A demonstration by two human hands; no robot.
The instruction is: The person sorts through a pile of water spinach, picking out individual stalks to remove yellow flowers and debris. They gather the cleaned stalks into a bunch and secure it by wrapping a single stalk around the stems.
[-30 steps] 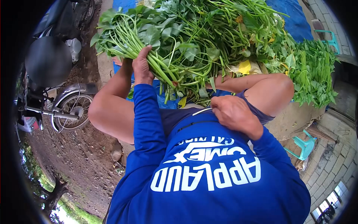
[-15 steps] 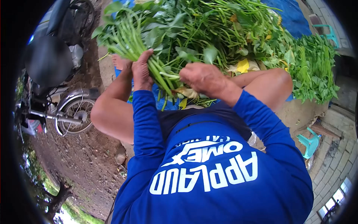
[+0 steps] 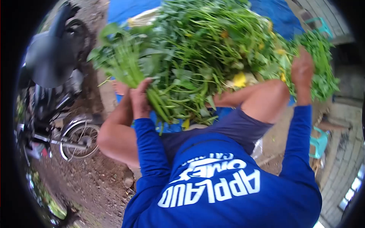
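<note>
My left hand (image 3: 140,99) is closed round the stems of a leafy green bunch (image 3: 127,60), whose leaves point up and to the left. Stem ends stick out below my fist. A large heap of leafy greens (image 3: 205,45) lies in front of me. Out at the right, my right hand (image 3: 303,70) is over the edge of a second pile of greens (image 3: 321,57). Its fingers are blurred, and whether they hold anything is unclear.
Blue sheeting (image 3: 281,17) lies under the heap. My bent bare legs frame its near side. A motorcycle (image 3: 57,114) stands at the left on bare soil. Two turquoise stools (image 3: 319,142) are at the right, near paving. A yellow leaf (image 3: 239,79) lies among the greens.
My right hand has moved from beside the bunch's stems far to the right, over the second pile. My left hand still holds the bunch. The view has shifted slightly.
</note>
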